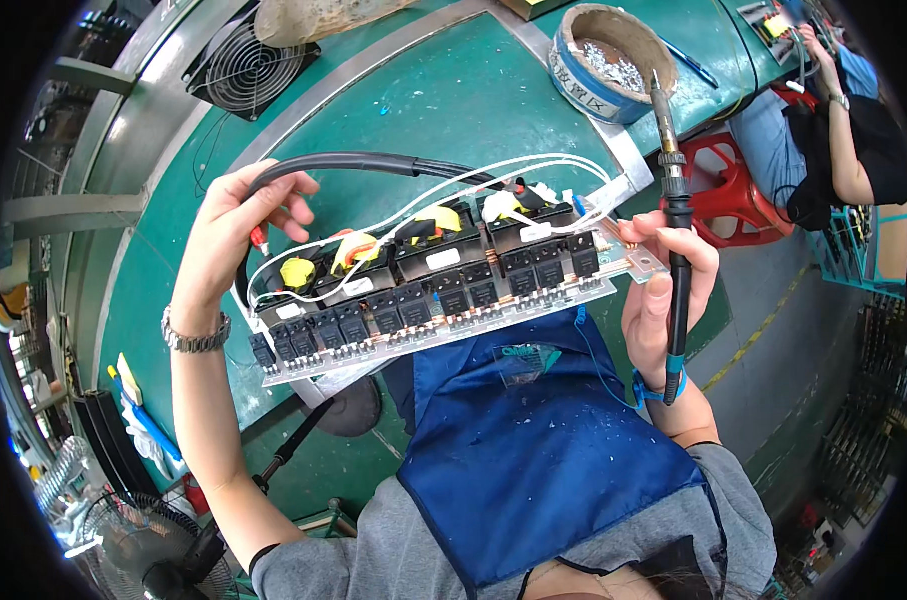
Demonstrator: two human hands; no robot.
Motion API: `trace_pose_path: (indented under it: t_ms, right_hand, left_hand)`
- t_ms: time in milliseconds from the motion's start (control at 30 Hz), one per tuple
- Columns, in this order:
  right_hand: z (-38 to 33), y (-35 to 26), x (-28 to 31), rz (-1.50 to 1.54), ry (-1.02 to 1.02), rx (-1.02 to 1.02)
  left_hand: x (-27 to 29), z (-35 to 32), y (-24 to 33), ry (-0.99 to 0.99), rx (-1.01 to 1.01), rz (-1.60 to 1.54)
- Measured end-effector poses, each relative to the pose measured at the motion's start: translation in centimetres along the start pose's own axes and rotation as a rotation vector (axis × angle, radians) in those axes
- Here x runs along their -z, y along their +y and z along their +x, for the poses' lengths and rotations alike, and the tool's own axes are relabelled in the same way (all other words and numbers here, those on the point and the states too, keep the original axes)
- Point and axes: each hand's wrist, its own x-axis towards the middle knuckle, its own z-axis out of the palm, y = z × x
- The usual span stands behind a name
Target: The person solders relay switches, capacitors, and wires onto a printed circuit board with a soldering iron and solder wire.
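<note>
A long circuit board point(444, 330) with rows of black relays, yellow-taped coils and white wires is held tilted above my lap. My left hand point(229, 235) grips its left end and the thick black cable point(354, 162) that loops over the board. My right hand point(664, 290) supports the board's right end by a metal tab point(646, 263) while also holding a soldering iron point(676, 230) upright, tip pointing up and away from the board. A metal watch is on my left wrist, a blue strap on my right.
A green workbench point(444, 90) lies behind the board, with a fan point(249, 68) at the back left and a round blue tub point(604, 55) of solder scraps at the back right. Another person point(834, 140) sits beside a red stool point(729, 185) at right. I wear a blue apron point(544, 440).
</note>
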Motion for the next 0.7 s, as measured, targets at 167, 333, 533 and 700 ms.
trace_pose_path:
  t_ms: [167,333,533,700]
  right_hand:
    - [0.1,-0.4,0.1,-0.015,-0.019,-0.053]
    - [0.8,-0.5,-0.2,-0.039,0.005,-0.085]
    - [1.2,-0.5,0.0,-0.003,-0.035,-0.031]
    - [1.2,-0.6,-0.1,0.001,-0.024,-0.018]
  left_hand:
    - [-0.9,1.6,-0.7,-0.090,0.047,0.024]
    - [-1.3,2.0,-0.3,-0.071,0.102,-0.016]
    - [-1.6,1.7,-0.8,-0.062,0.192,-0.035]
    - [-1.7,1.8,-1.1,-0.057,0.180,-0.024]
